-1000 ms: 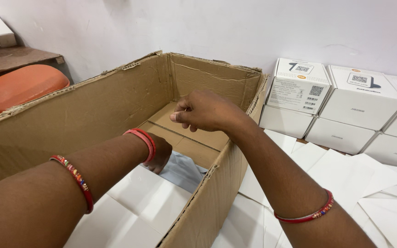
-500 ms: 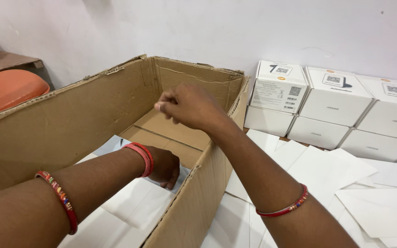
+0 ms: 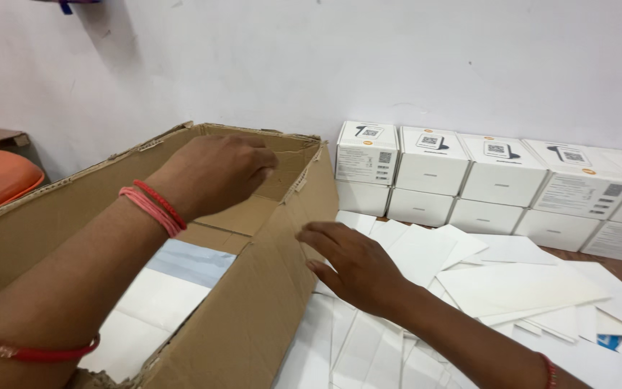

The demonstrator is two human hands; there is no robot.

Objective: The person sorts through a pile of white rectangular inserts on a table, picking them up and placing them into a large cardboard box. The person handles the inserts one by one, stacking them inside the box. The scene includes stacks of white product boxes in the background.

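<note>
I see a large open brown cardboard box [image 3: 253,317] on the table. My left hand [image 3: 214,173] hovers loosely curled above it; my right hand [image 3: 354,266], spread and empty, presses its outer wall.

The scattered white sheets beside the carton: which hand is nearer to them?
Right. The right hand hovers low over the white sheets, just outside the cardboard carton. The left hand is raised above the carton's open top, away from them.
</note>
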